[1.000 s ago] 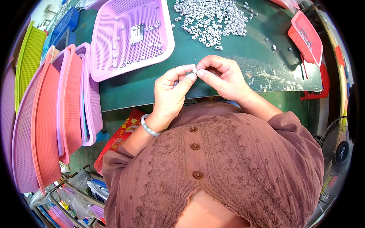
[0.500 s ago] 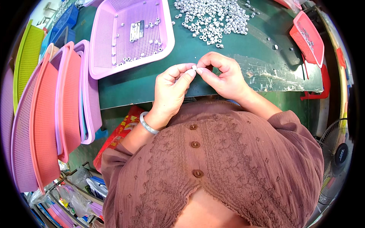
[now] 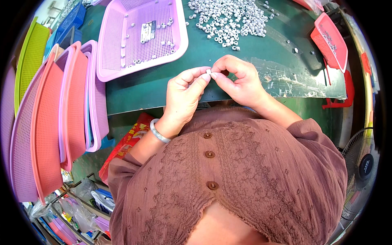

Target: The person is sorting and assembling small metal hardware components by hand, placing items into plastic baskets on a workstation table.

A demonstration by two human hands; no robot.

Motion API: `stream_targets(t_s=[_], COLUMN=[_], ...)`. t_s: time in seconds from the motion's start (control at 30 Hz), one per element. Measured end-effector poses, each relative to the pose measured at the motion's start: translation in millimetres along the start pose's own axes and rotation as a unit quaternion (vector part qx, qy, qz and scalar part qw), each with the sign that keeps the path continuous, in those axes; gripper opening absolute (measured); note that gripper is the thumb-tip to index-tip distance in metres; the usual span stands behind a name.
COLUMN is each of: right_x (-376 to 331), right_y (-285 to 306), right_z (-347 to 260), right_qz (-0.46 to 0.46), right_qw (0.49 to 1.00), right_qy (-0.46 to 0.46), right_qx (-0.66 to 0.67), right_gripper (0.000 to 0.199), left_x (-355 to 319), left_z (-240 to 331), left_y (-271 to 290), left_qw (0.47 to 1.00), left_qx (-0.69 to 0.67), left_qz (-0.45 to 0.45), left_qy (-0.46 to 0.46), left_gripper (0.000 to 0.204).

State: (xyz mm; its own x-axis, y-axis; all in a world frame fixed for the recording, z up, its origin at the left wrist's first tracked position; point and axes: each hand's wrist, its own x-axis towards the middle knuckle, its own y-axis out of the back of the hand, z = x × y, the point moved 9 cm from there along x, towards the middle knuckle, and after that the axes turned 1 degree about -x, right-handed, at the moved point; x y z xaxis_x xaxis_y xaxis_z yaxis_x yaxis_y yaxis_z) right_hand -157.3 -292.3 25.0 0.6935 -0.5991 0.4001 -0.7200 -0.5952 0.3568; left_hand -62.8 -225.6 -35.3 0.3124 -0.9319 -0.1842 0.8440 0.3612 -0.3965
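Between the fingertips of both hands, just above the near edge of the green table (image 3: 143, 96), is a small whitish-grey ring-like piece (image 3: 208, 71). My left hand (image 3: 183, 92) pinches it from the left, thumb against forefinger. From the other side my right hand (image 3: 241, 79) grips it with thumb and forefinger, its other fingers curled. Beyond the hands lies a loose heap of similar small grey pieces (image 3: 228, 20) with holes through them. To the left, a purple mesh basket (image 3: 182, 53) holds several scattered pieces and a small printed card (image 3: 148, 30).
Purple, coral and green baskets (image 3: 49, 122) stand stacked on edge at the left. A pink basket (image 3: 337, 53) with small pieces sits on the right table edge, above a red stool (image 3: 347, 92). A fan (image 3: 363, 165) stands at lower right, and a red bag (image 3: 132, 141) hangs below the table.
Both hands keep their pinch on the small piece with hardly any movement. The surroundings have shifted only slightly in the view.
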Motion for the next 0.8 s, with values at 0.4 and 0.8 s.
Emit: stream_targets(t_s=[0.4,0.8], right_x=[-2,-3], right_y=[0,0], right_z=[-4,-4], right_qz=[0.000,0.007], right_qw=[1.000,1.000], right_qy=[0.005,0.002], right_qx=[0.003,0.021], right_gripper=[0.004,0.007], left_x=[-4,-5], left_z=[4,5], left_y=[-2,-2], left_qw=[1.000,0.999], left_qx=[0.006,-0.007], left_qz=[-0.009,-0.010], left_qy=[-0.011,-0.031], left_gripper=[0.019,0.022])
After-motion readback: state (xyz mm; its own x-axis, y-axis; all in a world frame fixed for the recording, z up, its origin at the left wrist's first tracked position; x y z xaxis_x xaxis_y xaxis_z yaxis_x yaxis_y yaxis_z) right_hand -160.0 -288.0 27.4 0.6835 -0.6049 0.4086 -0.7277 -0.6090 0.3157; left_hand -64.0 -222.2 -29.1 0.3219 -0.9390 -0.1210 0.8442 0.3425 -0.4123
